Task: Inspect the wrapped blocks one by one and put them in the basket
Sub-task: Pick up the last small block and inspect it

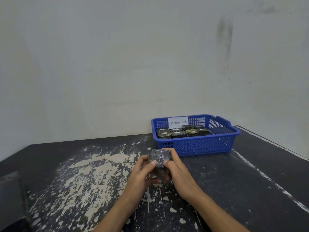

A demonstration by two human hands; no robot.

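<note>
One view, head cam. Two hands in frame, both on a single wrapped block [159, 158]. It is dark with shiny clear film and held over the tabletop [83, 173], just short of the near left corner of the basket [197, 144] and not touching it.

Left grip [143, 171]: thumb pressed on the block's near face, fingers curled round its left side and back. Right grip [177, 173]: same on the other side, thumb on the near face and fingertips showing over the top right edge. So both pinch that one block. Can't tell whether its underside touches the tabletop.

One blue slotted basket, at the back right of the tabletop near the wall [117, 64]. Inside it are more wrapped blocks [178, 133] in two rows on the left part of the floor. I count at least seven; overlap makes an exact count unclear. One white paper label [178, 122] reading "Abnormal" is on the far wall of the basket.

The tabletop is dark, with paint worn off in pale patches on the left half.
</note>
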